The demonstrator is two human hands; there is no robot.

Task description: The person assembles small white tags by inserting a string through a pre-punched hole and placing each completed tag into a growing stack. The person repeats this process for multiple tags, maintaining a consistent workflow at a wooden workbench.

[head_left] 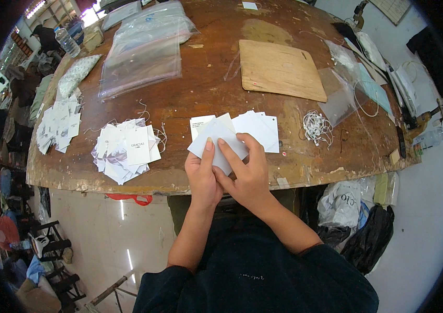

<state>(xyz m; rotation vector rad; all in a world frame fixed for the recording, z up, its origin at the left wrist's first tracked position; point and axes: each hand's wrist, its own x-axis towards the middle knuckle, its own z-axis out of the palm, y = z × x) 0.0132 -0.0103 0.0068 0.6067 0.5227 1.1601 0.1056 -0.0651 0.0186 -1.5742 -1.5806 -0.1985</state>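
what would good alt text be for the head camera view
A person's left hand and right hand hold at least one white card at the near edge of a worn wooden table. More cards lie just beyond; heaped tags are to the left, tangled white string to the right, clear plastic bags and a wooden board farther back.

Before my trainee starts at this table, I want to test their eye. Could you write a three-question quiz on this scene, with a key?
1. Multiple choice: what do the left hand and the right hand hold together?
a) a bottle
b) a white card
c) a pen

2. True or false: the string bundle lies to the right of both hands.

3. Compare: which lies nearer the table's front edge, the string bundle or the board?

Key: 1 b; 2 true; 3 the string bundle.
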